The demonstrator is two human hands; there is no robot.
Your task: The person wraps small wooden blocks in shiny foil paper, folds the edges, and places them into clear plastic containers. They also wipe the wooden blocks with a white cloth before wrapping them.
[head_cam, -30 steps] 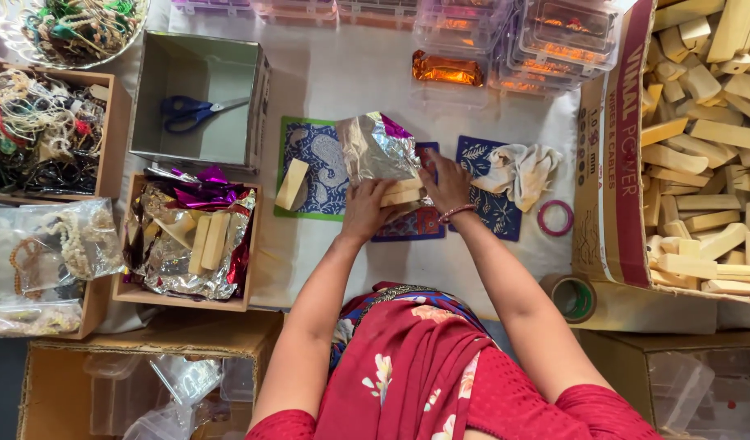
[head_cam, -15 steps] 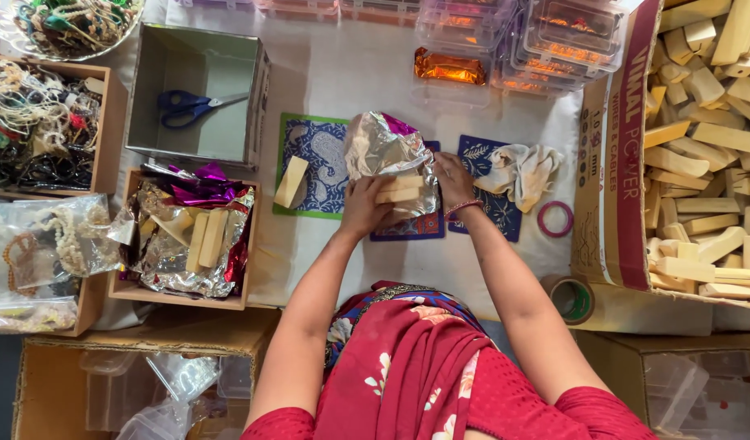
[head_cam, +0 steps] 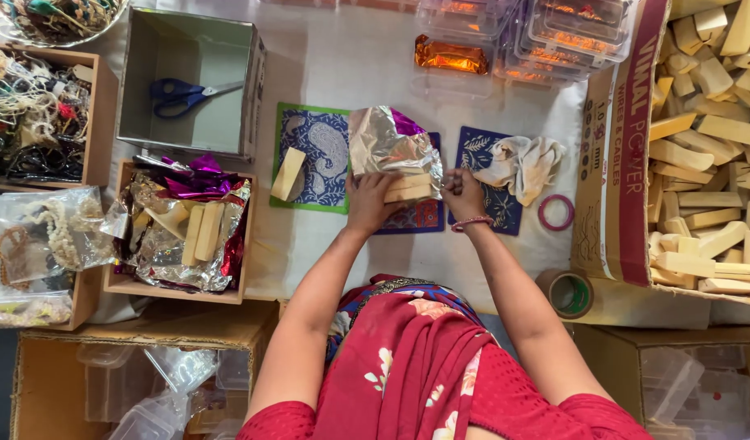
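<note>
My left hand (head_cam: 368,200) grips pale wooden blocks (head_cam: 408,187) lying on a sheet of silver and purple foil (head_cam: 387,140). The foil's free end stands up behind the blocks. At the blocks' right end, my right hand (head_cam: 463,189) pinches the foil's edge; a bead bracelet circles that wrist. Under the bundle lies a blue patterned mat (head_cam: 417,217). A single wooden block (head_cam: 288,173) rests on a green-edged blue mat (head_cam: 319,156) to the left.
A grey box (head_cam: 138,98) holds blue scissors (head_cam: 186,93). A wooden tray (head_cam: 121,281) holds foil and blocks. A cardboard box (head_cam: 624,163) of wooden blocks stands right. A crumpled cloth (head_cam: 522,161), pink tape ring (head_cam: 557,212), brown tape roll (head_cam: 566,292) and clear containers (head_cam: 546,33) lie around.
The foil sheet has risen higher behind the blocks. My right hand has shifted from on top of the bundle to its right end.
</note>
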